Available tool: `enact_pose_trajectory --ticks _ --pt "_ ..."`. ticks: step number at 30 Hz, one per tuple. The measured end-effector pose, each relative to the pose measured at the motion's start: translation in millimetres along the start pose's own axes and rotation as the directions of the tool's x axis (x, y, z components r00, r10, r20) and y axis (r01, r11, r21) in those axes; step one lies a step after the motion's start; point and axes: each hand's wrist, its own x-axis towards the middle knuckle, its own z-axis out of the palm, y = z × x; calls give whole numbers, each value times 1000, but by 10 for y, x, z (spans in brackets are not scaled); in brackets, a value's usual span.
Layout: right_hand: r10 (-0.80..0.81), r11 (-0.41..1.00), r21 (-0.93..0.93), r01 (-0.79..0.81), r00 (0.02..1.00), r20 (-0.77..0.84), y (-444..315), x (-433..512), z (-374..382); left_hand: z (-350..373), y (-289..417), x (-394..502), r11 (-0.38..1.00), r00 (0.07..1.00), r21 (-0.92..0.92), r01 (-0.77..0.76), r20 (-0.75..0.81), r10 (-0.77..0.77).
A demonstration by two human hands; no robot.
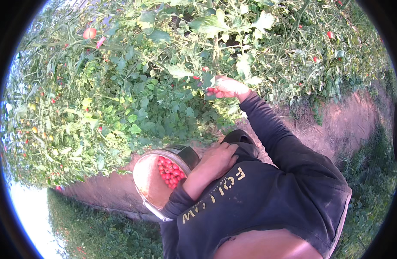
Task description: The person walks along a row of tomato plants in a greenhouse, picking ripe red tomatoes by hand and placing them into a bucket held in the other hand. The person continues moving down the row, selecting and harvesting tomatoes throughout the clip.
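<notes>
My right hand (pixel 229 88) reaches into the tomato plants (pixel 159 97), with its fingers closed around small red tomatoes (pixel 212 91). Leaves partly cover the fingertips. More red fruit (pixel 205 69) hangs just above that hand. Close to my body, my left hand (pixel 217 158) rests with bent fingers against dark clothing; its palm is hidden. A pale bucket (pixel 149 176) hangs tilted at my left forearm, its white handle (pixel 154 210) by the sleeve. Many small red tomatoes (pixel 170 172) lie inside, partly behind my wrist.
A larger red tomato (pixel 89 33) and a pink strip (pixel 101 42) show at upper left. Yellow and orange fruit (pixel 35 130) hangs at far left. Bare soil (pixel 344 119) runs along the plants, and another green row (pixel 101 226) grows at lower left.
</notes>
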Motion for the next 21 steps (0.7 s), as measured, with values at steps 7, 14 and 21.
enact_pose_trajectory --ticks 7,14,21 --pt "-417 896 -283 343 869 -266 -494 371 -296 90 -153 -17 997 998 -80 9 -58 -14" --pt "-419 429 -884 188 908 -11 -333 1655 -1309 159 -238 143 1000 997 6 13 81 -13" --pt "-522 650 -581 490 843 127 147 999 -610 97 -236 113 995 996 -69 74 50 -70"
